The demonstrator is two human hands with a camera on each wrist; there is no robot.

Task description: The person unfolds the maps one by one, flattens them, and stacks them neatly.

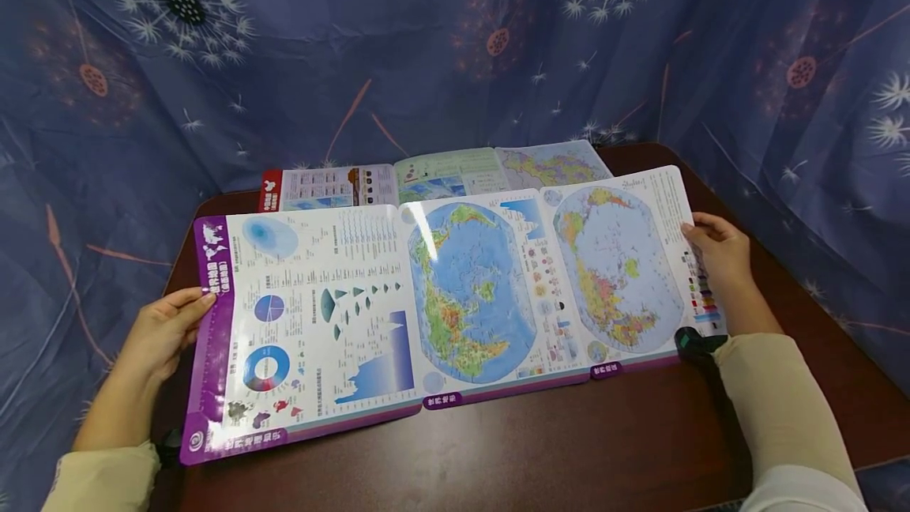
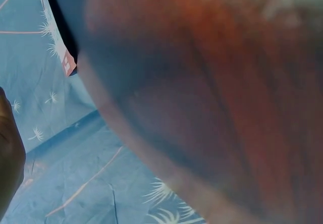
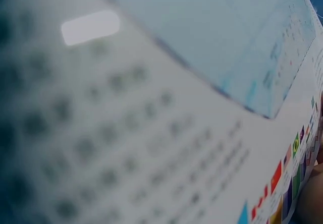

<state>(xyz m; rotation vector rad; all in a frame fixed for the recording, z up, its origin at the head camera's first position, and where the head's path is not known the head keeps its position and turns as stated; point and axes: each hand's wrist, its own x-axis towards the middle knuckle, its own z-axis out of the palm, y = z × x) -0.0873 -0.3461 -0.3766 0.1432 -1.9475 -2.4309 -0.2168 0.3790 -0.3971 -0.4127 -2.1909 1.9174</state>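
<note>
A long fold-out world map [image 1: 355, 267] with a purple left border spreads its three panels tilted over the table. My left hand [image 1: 158, 334] pinches its left edge between thumb and fingers. At the opposite end my right hand [image 1: 723, 255] grips the right edge, thumb on the printed face and the other fingers mostly behind it. The right wrist view shows the printed sheet [image 3: 166, 138] close up, with small flags and part of the right hand [image 3: 310, 199] at the edge. Part of the left hand [image 2: 9, 153] shows in the left wrist view, where a blurred reddish-brown surface fills most of the picture.
Behind the held map, a second fold-out map [image 1: 444, 168] with a red end strip lies open on the dark brown table [image 1: 498, 449]. A blue dandelion-print cloth [image 1: 426, 46] hangs behind. Black bands [image 1: 700, 340] sit on the wrists.
</note>
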